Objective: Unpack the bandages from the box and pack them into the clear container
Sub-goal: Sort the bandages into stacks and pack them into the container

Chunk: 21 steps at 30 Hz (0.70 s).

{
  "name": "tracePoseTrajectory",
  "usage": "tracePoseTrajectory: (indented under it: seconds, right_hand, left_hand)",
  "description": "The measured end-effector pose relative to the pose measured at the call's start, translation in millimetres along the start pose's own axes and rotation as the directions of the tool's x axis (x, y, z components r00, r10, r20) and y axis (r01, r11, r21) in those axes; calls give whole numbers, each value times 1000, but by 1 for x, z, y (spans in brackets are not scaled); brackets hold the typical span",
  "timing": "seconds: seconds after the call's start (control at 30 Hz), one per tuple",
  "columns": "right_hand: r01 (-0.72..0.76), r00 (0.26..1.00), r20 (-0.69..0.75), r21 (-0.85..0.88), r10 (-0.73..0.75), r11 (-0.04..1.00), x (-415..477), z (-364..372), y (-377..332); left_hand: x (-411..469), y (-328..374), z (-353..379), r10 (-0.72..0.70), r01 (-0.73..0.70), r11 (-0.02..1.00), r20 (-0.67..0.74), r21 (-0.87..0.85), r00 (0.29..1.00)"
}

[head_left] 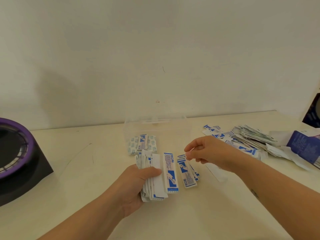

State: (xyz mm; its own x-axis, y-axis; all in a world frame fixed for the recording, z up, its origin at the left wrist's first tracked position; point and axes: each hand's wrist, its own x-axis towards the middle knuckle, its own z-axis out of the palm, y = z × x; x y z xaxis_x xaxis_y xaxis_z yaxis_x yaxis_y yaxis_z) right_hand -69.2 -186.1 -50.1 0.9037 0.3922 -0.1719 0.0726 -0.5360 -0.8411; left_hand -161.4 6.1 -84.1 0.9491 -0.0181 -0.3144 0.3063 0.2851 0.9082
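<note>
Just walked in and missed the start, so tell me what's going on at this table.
A person is sorting wrapped bandages. The left hand grips a fanned stack of bandages, while the right hand appears to pinch the end of a single bandage on a small pile. Behind them the clear container sits open with only a few bandages inside. A loose heap still lies on the right beside the torn blue box.

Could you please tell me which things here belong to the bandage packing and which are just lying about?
Job: clear container; bandage stack held in left hand; small pile, right hand pinching its top bandage; loose heap; torn box.
Lying about: purple-rimmed black device; dark object at far right.
</note>
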Motion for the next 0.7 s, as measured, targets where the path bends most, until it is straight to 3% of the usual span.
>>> tracePoseTrajectory:
  seconds: [0.17, 0.23, 0.4, 0.5, 0.57, 0.63, 0.7]
  right_hand:
    - [-41, 976, 217, 113, 15, 993, -5, 19, -4]
    - [-15, 971, 239, 117, -13, 993, -5, 24, -5]
    - [-23, 989, 148, 168, -2, 985, 1, 2, -2]
    - [-28, 997, 65, -136, 37, 990, 1, -6, 5]
    - [11, 998, -58, -334, -32, 942, 2, -2, 8]
    - [77, 987, -116, -287, -114, 955, 0, 6, 2]
    - [97, 995, 8, -108, -96, 989, -3, 18, -9]
  left_hand:
    - [1, -2, 7, -2, 2, 1000, 27, -11, 1000]
    - [2, -2, 10, 2, -1, 1000, 20, -19, 1000]
    - [4, -3, 8, 16, -17, 1000, -30, -26, 999]
    - [4, -2, 8, 19, -20, 999, -49, -24, 999]
    - [4, -1, 9, 14, -16, 1000, -55, -27, 998]
    - [3, 0, 11, 11, -13, 1000, -59, -28, 998]
    - [2, 0, 12, 12, -14, 999, -55, -35, 998]
